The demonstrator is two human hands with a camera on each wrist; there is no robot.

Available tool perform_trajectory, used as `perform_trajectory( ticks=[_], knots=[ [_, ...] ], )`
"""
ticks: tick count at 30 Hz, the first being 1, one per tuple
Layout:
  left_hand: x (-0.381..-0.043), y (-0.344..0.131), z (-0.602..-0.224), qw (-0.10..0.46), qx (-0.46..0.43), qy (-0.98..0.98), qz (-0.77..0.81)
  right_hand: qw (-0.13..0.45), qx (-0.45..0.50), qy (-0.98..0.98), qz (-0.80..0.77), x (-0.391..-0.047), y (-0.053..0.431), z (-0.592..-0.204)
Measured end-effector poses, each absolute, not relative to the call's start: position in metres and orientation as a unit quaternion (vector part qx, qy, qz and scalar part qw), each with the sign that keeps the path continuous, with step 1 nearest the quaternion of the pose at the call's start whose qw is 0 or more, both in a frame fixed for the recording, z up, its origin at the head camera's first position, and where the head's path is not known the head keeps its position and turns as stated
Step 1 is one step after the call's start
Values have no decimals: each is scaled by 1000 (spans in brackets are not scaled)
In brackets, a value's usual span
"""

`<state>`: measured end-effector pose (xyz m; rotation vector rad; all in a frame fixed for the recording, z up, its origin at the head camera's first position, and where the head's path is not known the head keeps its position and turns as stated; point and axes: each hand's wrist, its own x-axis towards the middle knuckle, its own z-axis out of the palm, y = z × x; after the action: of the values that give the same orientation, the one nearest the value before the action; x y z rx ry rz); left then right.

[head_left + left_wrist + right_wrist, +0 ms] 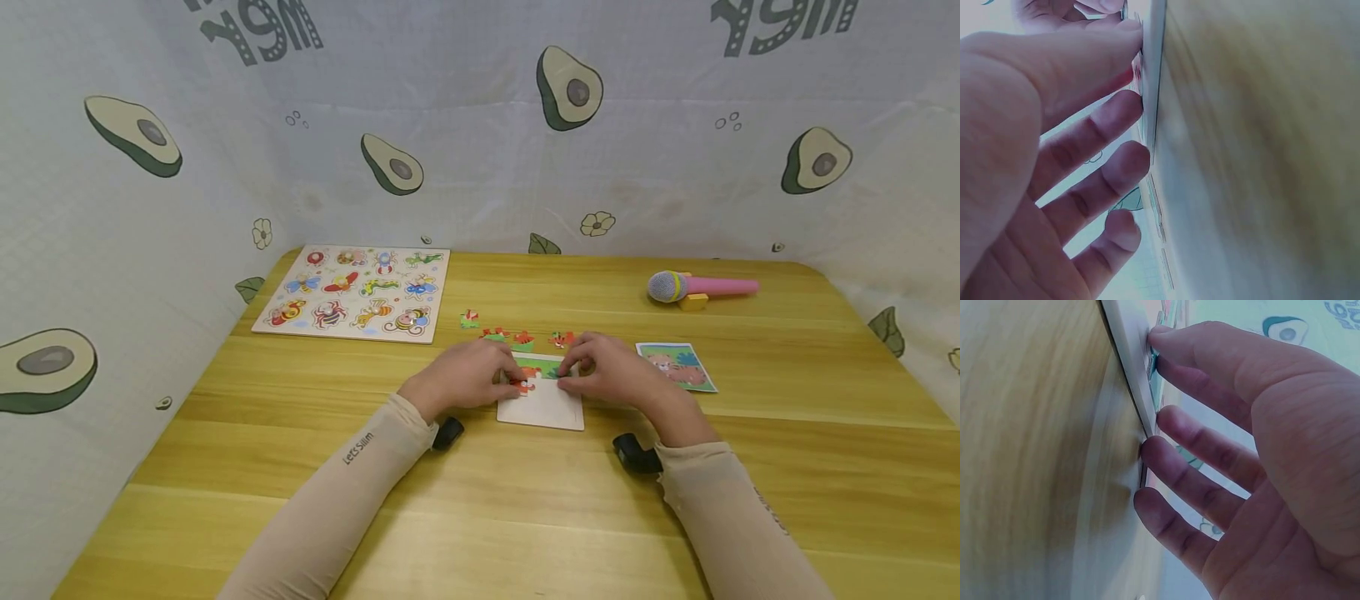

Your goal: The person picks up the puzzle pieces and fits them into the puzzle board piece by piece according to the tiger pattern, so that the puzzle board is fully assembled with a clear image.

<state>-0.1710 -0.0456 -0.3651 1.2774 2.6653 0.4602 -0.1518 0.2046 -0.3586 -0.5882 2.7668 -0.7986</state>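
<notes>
A small white puzzle board [542, 410] lies on the table, its upper part covered by green and orange jigsaw pieces [536, 365]. At its left side my left hand [467, 375] pinches a red-and-white jigsaw piece [527, 386] between thumb and index finger, low over the board. My right hand [611, 371] holds thumb and index finger around a dark green piece [1153, 363] at the board's right edge. In both wrist views the other fingers spread loosely beside the board.
Several loose jigsaw pieces [522, 338] lie just beyond the board. A picture card [693, 377] is right of my right hand. Farther back are a pink toy microphone [720, 287] on a yellow block [693, 302] and a wooden insect puzzle [352, 329] at the left.
</notes>
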Motion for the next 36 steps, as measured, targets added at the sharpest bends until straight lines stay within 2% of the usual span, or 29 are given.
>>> perform_trajectory(
  ticks=[11, 25, 36],
  knots=[
    [-174, -52, -358, 89, 384, 903, 169, 82, -199, 942, -259, -153, 204, -358],
    [-178, -64, -360, 170, 344, 903, 193, 59, -131, 959, -244, -155, 207, -354],
    [-181, -68, -363, 182, 337, 897, 221, 57, -152, 971, -173, -180, 200, -351]
  ],
)
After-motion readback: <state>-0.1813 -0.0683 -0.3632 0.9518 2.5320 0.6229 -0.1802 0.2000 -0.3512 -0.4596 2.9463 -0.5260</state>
